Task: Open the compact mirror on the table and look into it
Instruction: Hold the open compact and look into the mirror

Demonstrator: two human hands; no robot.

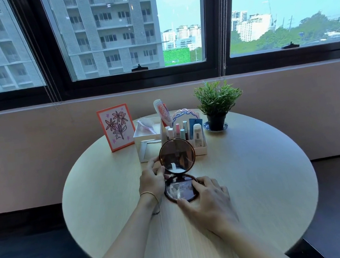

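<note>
A round brown compact mirror point(177, 156) stands open on the pale wooden round table point(258, 171). Its lid is raised nearly upright, and its base lies flat in front of it. Both halves show reflections. My left hand point(152, 179) grips the left rim of the raised lid with fingers and thumb. My right hand point(207, 200) rests on the base, fingers on its right and front edge, holding it down.
Behind the mirror stand a white organiser point(200, 146) with cosmetics and combs, a white box point(143, 148) with a brush, a framed flower drawing point(116, 127), and a potted plant point(216, 105) on a saucer. Windows run along the wall beyond.
</note>
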